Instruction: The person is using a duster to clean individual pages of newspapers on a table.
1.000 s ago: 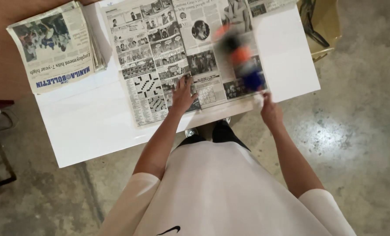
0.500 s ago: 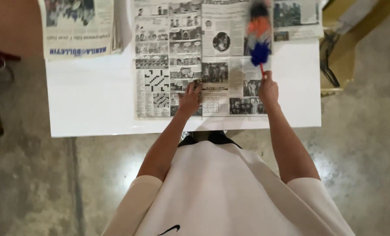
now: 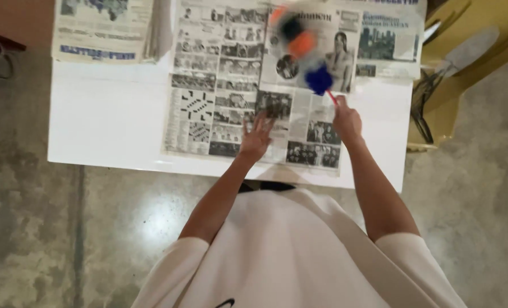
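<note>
Over on the left of the white table (image 3: 105,137), one folded newspaper (image 3: 103,28) sits at the far corner, touching nothing the hands work on, and there's bare white tabletop running beneath it down to the near edge. Moving in, one open newspaper (image 3: 219,102) is spread flat across the middle, its near edge just short of the table's near edge. The left hand (image 3: 258,137) lies flat on it, fingers spread, pinning the lower centre of the sheet and clasping nothing. Next along, the right hand (image 3: 346,121) is a closed fist around the thin red handle of one duster (image 3: 302,43), and the fluffy head, blurred, banded orange, dark and blue, reaches up and leftward from that fist over the upper pages. A strip of plain table shows to the right of the paper, out to the right edge. Beyond that edge, a yellow cardboard box (image 3: 470,68) stands on the concrete floor (image 3: 49,239), just beside the table
</note>
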